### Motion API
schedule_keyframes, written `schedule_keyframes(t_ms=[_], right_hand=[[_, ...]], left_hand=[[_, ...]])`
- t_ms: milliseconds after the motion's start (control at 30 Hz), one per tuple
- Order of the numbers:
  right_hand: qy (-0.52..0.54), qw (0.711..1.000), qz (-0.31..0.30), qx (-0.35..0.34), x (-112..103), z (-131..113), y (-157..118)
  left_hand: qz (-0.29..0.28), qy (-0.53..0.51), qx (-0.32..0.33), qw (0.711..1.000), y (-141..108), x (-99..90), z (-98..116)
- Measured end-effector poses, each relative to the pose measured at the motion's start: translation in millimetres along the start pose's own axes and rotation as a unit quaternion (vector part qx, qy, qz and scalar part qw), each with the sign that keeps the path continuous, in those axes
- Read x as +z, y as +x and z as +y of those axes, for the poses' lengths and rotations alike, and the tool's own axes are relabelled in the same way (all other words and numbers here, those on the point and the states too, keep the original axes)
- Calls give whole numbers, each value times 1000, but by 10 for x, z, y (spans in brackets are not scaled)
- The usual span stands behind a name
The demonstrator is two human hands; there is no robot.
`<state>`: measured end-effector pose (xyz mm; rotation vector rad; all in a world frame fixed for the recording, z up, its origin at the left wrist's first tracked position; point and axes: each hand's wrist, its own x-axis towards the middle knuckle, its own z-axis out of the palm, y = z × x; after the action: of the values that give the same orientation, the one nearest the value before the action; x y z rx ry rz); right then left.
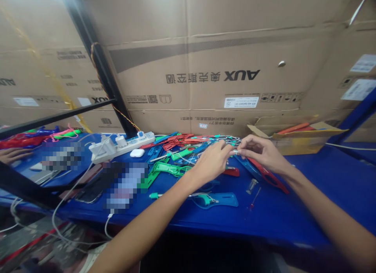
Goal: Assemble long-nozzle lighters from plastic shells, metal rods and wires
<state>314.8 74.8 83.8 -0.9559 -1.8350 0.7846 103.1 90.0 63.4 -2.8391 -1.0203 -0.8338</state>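
Observation:
My left hand (214,159) and my right hand (261,152) meet above the far side of the blue table, fingers pinched. Between their fingertips is a small whitish piece (235,152), too small and blurred to name. Under and behind my left hand lies a pile of red, green and blue plastic parts. A long red plastic part (272,178) runs out from below my right hand. Closer to me are a blue plastic part (229,199) with a thin metal rod and green ends beside it, a small clear cylinder (252,186) and a small screwdriver (255,200).
A cardboard box (299,143) with orange-red parts stands at the back right. On the left are a white power strip (123,147), an earbud case (137,152) and two phones, one a dark phone (101,183). Another person's hand (14,154) rests beyond the black frame.

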Motion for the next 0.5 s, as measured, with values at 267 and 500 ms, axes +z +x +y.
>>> schedule_keyframes(t_ms=[267,500], right_hand=[[22,999,-37,-6,-114,83,23],[-42,996,13,-79,89,57,47]], left_hand=[[44,-103,-4,994,11,-72,6],[66,-327,-62,941,-4,-60,33]])
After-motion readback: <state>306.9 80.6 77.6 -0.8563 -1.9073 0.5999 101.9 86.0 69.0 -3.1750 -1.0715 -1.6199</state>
